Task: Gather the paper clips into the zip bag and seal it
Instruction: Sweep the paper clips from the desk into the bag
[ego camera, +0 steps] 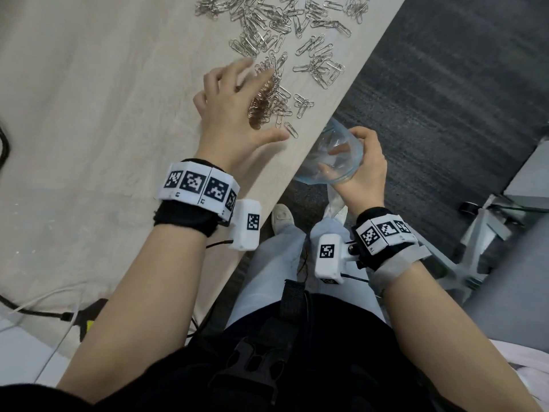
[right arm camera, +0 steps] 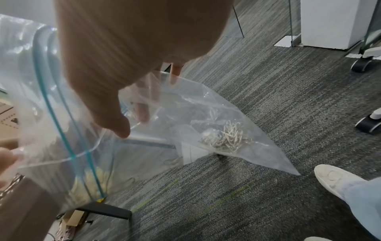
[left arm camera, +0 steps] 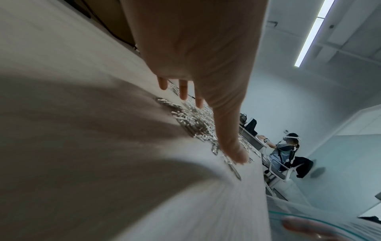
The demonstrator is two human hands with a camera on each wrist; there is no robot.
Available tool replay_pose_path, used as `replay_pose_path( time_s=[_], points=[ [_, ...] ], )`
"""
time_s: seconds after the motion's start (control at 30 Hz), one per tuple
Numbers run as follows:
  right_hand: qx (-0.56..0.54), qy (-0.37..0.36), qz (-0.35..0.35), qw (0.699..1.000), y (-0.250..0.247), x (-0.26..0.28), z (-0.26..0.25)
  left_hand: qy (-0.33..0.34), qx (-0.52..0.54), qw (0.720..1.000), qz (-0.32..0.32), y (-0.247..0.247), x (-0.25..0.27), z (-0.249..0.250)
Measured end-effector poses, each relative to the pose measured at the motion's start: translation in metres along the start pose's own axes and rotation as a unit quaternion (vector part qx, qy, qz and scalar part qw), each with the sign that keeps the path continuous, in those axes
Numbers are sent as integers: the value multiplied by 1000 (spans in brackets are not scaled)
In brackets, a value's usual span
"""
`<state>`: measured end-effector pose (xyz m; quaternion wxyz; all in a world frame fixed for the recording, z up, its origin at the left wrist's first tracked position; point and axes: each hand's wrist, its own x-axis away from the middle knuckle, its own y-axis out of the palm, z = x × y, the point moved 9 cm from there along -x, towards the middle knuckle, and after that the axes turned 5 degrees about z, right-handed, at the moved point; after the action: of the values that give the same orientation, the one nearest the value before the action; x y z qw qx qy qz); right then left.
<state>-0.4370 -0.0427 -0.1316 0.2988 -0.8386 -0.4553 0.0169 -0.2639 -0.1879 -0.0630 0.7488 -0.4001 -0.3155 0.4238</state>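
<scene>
Silver paper clips point(ego camera: 282, 22) lie scattered on the pale wooden table point(ego camera: 89, 114), reaching its right edge. My left hand point(ego camera: 261, 108) hovers over a heap of clips point(ego camera: 267, 114) with fingers spread and a little bent, holding nothing. In the left wrist view the left hand point(left arm camera: 218, 130) stretches over the clips point(left arm camera: 191, 124). Just below the table's edge, my right hand point(ego camera: 344, 153) grips the clear zip bag point(ego camera: 326, 173) by its rim and holds its mouth wide. In the right wrist view the bag point(right arm camera: 185, 104) hangs down, with a clump of clips point(right arm camera: 226, 138) in its bottom corner.
Grey carpet point(ego camera: 445, 84) lies right of the table, with one stray clip point(right arm camera: 275, 180) on it beside my white shoe point(right arm camera: 338, 181). Chair castors point(right arm camera: 362, 63) and a chair base point(ego camera: 481, 239) stand to the right. Cables point(ego camera: 35, 310) lie at the table's near left.
</scene>
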Motion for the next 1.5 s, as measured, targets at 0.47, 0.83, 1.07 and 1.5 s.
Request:
replay_pose_path(
  time_s=[0.47,0.83,1.07,1.5],
  points=[
    [-10,-25,-1,1000,-4,1,-4,54,79,995,-22,20,-3,27],
    [-7,-32,-2,999,-3,-1,-5,97,12,995,-37,18,5,40],
    [5,-37,0,999,-4,-3,-6,101,67,991,-63,32,1,50],
    [8,-41,9,999,-5,-3,-5,149,98,983,-43,39,21,68]
  ],
)
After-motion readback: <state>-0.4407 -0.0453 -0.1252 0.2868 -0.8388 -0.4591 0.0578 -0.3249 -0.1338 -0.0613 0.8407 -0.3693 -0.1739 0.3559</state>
